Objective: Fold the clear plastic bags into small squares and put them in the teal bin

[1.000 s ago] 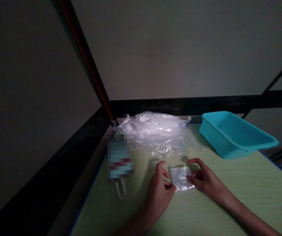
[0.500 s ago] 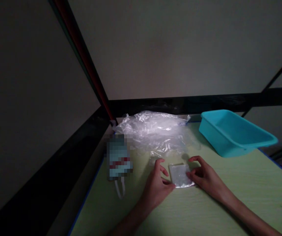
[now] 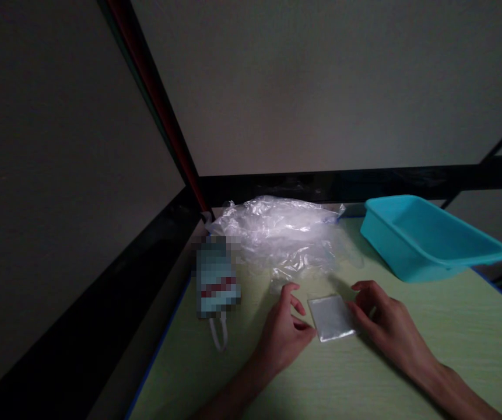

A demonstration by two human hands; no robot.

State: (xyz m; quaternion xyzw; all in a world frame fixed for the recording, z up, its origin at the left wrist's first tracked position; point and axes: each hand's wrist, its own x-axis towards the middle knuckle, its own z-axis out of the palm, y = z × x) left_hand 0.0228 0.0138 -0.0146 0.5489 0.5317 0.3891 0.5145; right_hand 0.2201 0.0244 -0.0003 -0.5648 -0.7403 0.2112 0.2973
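Observation:
A small folded square of clear plastic point(image 3: 332, 318) lies flat on the pale green table point(image 3: 364, 373). My left hand point(image 3: 284, 332) rests on the table at the square's left edge, fingers loosely curled and apart, thumb tip near its lower corner. My right hand point(image 3: 384, 324) sits at the square's right edge with the fingertips touching or just beside it, fingers bent but spread. Neither hand grips the square.
A heap of crumpled clear plastic point(image 3: 283, 233) lies behind the hands. A turquoise plastic tub point(image 3: 429, 239) stands at the back right. A blurred-out packet with a white loop point(image 3: 216, 280) lies at the table's left edge. Dark frame bars run behind.
Both hands have drawn slightly apart from the plastic square, which now lies flatter on the table. The right fingers have slid off its top to its right edge.

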